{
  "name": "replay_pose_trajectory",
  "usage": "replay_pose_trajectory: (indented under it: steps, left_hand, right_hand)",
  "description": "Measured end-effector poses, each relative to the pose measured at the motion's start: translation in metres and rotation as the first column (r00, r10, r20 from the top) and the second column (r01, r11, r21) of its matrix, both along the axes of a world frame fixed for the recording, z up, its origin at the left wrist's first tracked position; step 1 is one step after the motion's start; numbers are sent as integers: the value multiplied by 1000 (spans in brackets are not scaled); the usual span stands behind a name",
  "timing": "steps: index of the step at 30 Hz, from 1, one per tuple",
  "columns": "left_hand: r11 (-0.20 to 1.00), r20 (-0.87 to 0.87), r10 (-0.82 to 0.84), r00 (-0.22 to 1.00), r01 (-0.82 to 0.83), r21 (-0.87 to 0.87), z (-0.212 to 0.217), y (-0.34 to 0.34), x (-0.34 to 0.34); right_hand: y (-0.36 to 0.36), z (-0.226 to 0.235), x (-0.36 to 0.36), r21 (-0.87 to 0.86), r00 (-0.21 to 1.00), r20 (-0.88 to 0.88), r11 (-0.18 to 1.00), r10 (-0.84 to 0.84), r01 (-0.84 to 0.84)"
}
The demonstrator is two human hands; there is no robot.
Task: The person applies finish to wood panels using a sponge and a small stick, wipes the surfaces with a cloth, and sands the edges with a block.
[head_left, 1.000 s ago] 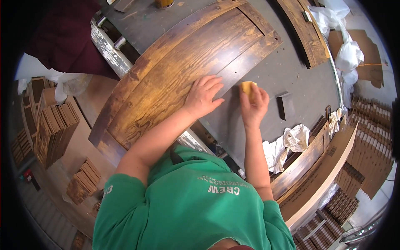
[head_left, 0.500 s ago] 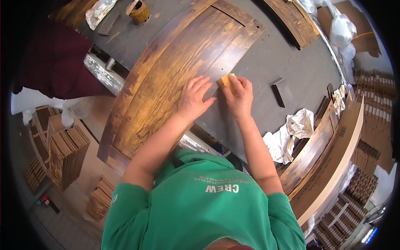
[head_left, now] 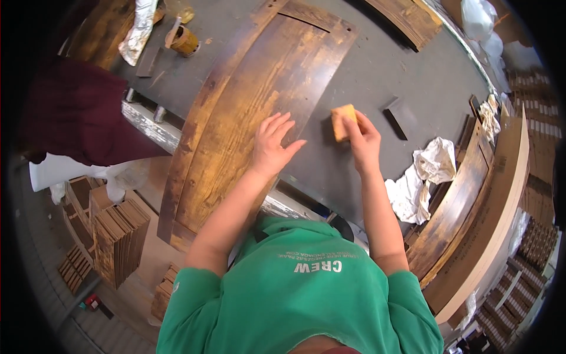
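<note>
A long stained wood panel point(head_left: 236, 112), brown with golden grain, lies at a slant across the grey worktable. My left hand point(head_left: 273, 144) is open over its right-hand edge, fingers spread and apparently resting on the wood. Off to the right of the panel, my right hand point(head_left: 364, 141) grips a small yellow sponge block point(head_left: 342, 121) between thumb and fingers. The sponge is held over the bare tabletop, apart from the wood. Its underside is hidden.
Right of my right hand lies a dark angled piece point(head_left: 396, 118). Crumpled white rags point(head_left: 425, 171) sit near more stained boards point(head_left: 451, 203) and a long cardboard piece point(head_left: 492, 236). A stain can point(head_left: 184, 42) stands far left, near a person in a maroon garment point(head_left: 88, 112).
My right hand has moved right with the sponge, away from the panel's edge. My left hand stays at nearly the same spot on the panel. The whole view has shifted slightly.
</note>
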State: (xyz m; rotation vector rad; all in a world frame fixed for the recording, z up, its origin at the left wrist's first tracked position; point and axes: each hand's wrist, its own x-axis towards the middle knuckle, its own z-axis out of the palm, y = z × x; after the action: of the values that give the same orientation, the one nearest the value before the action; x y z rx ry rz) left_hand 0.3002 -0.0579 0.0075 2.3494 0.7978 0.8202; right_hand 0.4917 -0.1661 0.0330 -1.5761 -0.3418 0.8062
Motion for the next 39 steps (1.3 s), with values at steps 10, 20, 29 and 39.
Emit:
replay_pose_trajectory:
  steps: [10,20,29,39]
  left_hand:
    - [721,308,666,680,-692,-30,20,205,-77]
    - [548,240,816,527,-836,-28,41,313,-77]
    - [653,103,742,662,-681,-331,80,343,-52]
    - [703,54,657,752,-585,-405,13,298,-49]
  right_hand:
    - [-99,-13,28,-210,842,515,976,162,-59]
    - [-87,20,21,-157,715,700,977,9,141]
    - [-29,34,5,-57,693,718,998,64,-32]
    - [86,59,-31,14,747,595,925,297,-379]
